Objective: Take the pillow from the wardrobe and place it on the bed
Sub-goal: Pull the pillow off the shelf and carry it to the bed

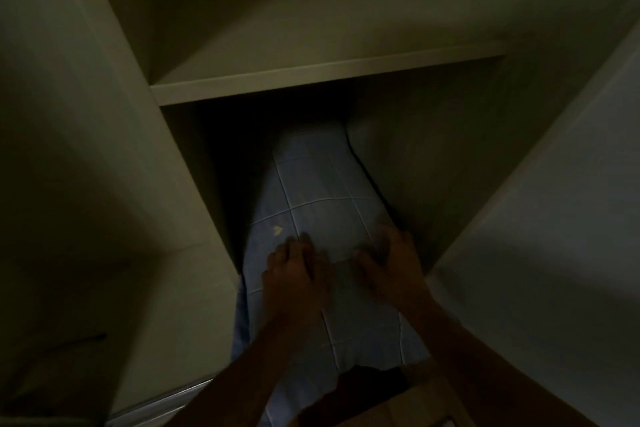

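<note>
Our left hand [294, 274] and right hand [389, 265] rest side by side on the blue pillow [322, 191], equally near; blur hides whether fingers grip. It lies below the wardrobe shelf [311, 80], its long axis running from under it toward us

Both forearms [266, 350] reach forward. The left hand [294, 274] and right hand [391, 267] lie palm down, side by side (fingers blurred, curl unclear).
</note>
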Tool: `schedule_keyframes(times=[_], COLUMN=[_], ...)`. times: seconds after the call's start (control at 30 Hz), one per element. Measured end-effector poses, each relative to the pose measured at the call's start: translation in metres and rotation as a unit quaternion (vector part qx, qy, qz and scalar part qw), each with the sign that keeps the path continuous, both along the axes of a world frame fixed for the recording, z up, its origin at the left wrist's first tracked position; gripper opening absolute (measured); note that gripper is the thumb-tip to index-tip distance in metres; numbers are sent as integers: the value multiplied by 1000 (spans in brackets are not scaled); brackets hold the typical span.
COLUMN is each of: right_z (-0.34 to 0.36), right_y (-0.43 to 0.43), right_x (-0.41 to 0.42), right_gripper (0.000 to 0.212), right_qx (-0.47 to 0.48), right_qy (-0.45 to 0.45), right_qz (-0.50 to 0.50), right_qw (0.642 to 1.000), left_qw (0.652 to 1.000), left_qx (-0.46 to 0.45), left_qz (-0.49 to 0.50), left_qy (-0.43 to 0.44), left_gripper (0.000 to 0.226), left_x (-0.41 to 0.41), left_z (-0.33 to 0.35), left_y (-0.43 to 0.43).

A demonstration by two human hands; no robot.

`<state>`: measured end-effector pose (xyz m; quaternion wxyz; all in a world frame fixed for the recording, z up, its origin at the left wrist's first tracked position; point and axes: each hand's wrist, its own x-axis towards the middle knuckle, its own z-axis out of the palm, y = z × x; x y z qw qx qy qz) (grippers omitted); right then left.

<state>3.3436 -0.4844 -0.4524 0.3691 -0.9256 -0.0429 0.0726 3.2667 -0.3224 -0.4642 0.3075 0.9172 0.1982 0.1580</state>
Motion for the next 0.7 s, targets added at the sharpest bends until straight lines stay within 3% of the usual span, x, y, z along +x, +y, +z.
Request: schedule_keyframes(times=[0.27,0.47,0.57,0.7], right_z=[-13,-30,-41,-66], right_y=[32,53,56,54], right_x=[71,122,137,146], right_gripper=[81,96,85,73], right_qx=[73,75,66,12], right_qy=[51,107,107,161], right_qz=[-53,-62,-60,-51], right_qw=[995,989,990,986], left_qw=[994,956,943,914], left_qx=[-28,-171,-222,-271], left_qz=[87,191,201,214], left_qy=[64,140,145,214], left_gripper=[66,68,65,61], left_x=[71,119,133,138], left_z=[15,-4,-14,-28], left_y=[40,73,84,94])
